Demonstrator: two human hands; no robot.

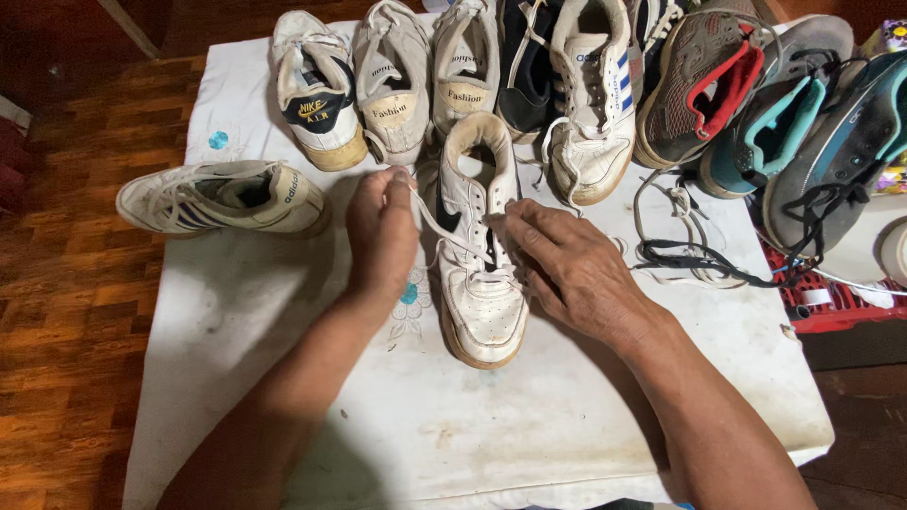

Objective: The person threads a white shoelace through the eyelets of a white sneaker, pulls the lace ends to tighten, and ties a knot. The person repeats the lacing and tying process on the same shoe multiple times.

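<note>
A white high-top sneaker (480,274) stands toe-toward-camera mid-bench on the white cloth-covered bench (529,425). The left hand (381,234) is closed, pinching a white lace (444,227) pulled taut off the eyelets; the right hand (567,269) has its fingertips pinched on the lace at the tongue. Lacing this well likely means even tension on both sides and flat, untwisted crossings. At the right edge a red crate (831,302) shows; its contents cannot be made out
</note>
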